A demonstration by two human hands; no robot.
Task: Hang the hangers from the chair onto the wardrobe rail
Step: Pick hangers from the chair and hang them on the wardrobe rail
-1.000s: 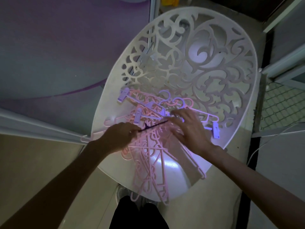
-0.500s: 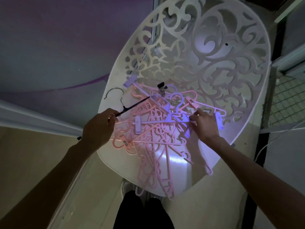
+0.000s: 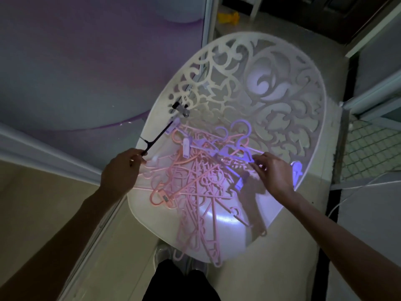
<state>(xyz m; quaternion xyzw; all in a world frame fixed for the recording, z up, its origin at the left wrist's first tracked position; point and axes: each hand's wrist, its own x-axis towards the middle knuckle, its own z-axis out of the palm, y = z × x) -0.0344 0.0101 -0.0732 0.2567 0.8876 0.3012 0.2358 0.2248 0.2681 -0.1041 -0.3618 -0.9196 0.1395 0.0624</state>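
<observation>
A white chair [image 3: 288,88] with a cut-out scroll back holds a tangled pile of pink hangers [image 3: 195,183] and purple hangers [image 3: 236,135] on its seat. My left hand [image 3: 121,170] grips one end of a thin black clip hanger [image 3: 159,135], which slants up and to the right over the chair's left rim, its clip near the backrest. My right hand [image 3: 273,170] pinches a purple hanger bar at the pile's right side. The wardrobe rail is out of view.
A wardrobe sliding door and its floor track [image 3: 65,153] run along the left. A mesh panel [image 3: 373,148] and a white cable [image 3: 358,192] lie on the right. A yellow object [image 3: 227,18] sits on the floor behind the chair. My feet [image 3: 180,259] are below the seat.
My left hand has lifted the black hanger up and left, clear of the pile. My right hand slid right along the purple hanger. The view pulled back from the chair.
</observation>
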